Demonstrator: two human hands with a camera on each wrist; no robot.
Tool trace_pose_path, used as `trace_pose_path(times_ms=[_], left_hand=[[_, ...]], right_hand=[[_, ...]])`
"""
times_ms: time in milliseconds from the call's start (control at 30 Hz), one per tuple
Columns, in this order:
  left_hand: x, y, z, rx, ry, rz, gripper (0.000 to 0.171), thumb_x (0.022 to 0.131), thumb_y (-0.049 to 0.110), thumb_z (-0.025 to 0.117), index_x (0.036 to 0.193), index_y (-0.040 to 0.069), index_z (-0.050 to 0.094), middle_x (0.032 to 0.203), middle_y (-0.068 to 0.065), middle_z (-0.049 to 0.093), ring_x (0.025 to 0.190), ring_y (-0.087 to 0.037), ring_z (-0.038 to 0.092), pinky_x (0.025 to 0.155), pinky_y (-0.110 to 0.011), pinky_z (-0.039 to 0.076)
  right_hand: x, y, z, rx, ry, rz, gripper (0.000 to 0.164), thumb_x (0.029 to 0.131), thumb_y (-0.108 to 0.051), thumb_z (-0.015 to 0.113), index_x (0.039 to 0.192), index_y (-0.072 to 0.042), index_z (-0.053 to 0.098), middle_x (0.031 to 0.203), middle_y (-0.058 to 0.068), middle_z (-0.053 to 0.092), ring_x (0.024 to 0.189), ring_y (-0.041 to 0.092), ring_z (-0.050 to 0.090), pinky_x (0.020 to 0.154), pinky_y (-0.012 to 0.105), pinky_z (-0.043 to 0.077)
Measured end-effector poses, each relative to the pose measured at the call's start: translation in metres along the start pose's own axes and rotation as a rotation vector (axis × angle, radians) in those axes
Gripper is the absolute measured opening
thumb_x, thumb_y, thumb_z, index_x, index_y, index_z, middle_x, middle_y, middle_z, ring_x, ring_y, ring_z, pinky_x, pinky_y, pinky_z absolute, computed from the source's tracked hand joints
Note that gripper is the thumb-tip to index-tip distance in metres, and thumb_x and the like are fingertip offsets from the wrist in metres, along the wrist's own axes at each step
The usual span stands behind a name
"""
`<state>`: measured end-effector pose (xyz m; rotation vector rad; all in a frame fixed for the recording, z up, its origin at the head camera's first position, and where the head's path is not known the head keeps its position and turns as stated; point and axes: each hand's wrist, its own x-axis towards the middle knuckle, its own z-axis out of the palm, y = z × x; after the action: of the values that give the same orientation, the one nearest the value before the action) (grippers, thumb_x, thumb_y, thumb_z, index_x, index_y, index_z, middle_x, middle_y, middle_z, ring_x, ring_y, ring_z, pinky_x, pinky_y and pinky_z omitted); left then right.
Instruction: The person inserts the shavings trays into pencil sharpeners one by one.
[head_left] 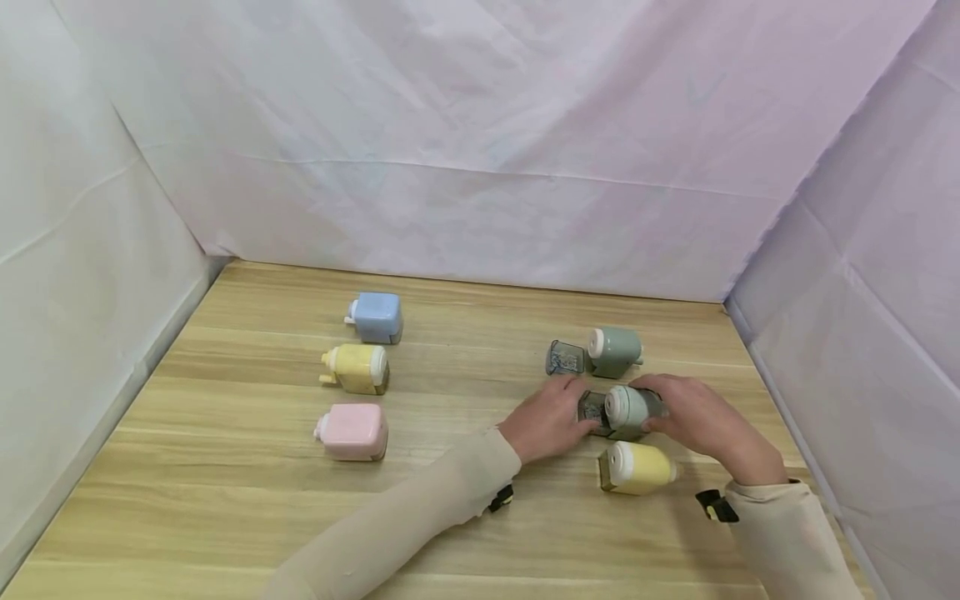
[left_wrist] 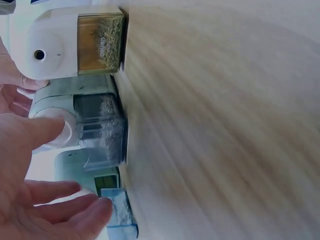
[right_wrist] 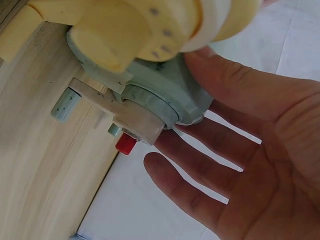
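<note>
My right hand holds a green crank pencil sharpener from behind, its thumb and fingers on opposite sides of the body. The sharpener's clear shavings drawer sticks out at the front, with shavings inside. In the right wrist view, its crank shows a red piece. My left hand is at the drawer's front, fingers fairly straight and spread. In the left wrist view the left thumb overlaps the sharpener's white front; whether it touches cannot be told.
Behind stands another green sharpener, its shavings drawer in front of it. A yellow sharpener stands nearer me. On the left of the wooden table are blue, yellow and pink sharpeners. White cloth walls the table.
</note>
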<state>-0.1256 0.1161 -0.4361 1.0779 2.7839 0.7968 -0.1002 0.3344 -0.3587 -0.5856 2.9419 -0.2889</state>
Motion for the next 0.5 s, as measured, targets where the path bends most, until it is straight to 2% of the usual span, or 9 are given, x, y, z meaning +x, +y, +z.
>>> trace_pose_path(times_ms=[100,167,267,500], left_hand=[[-0.004,-0.003,-0.001,0.066,0.016,0.023,0.045,0.095,0.029,0.057,0.131,0.001,0.058,0.133,-0.015,0.061,0.121,-0.025,0.053,0.106,-0.035,0.049],[-0.007,-0.004,-0.001,0.103,0.001,0.041,0.033,0.095,0.023,0.055,0.118,0.002,0.067,0.125,-0.013,0.066,0.116,-0.024,0.055,0.103,-0.034,0.05],[-0.012,-0.003,0.002,0.124,-0.033,0.067,0.026,0.094,0.02,0.055,0.105,0.004,0.072,0.118,-0.01,0.069,0.108,-0.022,0.056,0.098,-0.031,0.053],[-0.016,0.005,0.011,0.122,-0.059,0.134,0.031,0.095,0.017,0.052,0.117,0.002,0.067,0.123,-0.009,0.068,0.11,-0.02,0.056,0.096,-0.027,0.054]], right_hand=[[0.0,0.0,0.0,-0.004,0.0,0.001,0.053,0.069,-0.011,0.083,0.119,-0.003,0.065,0.113,0.02,0.071,0.101,0.038,0.064,0.084,0.06,0.054],[0.0,0.0,0.0,-0.004,-0.001,0.005,0.053,0.069,-0.011,0.083,0.118,-0.003,0.065,0.113,0.02,0.072,0.101,0.038,0.064,0.084,0.059,0.054],[0.0,0.0,0.0,0.001,-0.005,0.014,0.053,0.069,-0.011,0.083,0.118,-0.003,0.066,0.113,0.019,0.072,0.101,0.038,0.064,0.084,0.059,0.054],[0.0,0.0,0.0,0.011,-0.003,0.009,0.052,0.07,-0.011,0.083,0.118,-0.004,0.066,0.113,0.019,0.072,0.102,0.037,0.063,0.084,0.059,0.054]])
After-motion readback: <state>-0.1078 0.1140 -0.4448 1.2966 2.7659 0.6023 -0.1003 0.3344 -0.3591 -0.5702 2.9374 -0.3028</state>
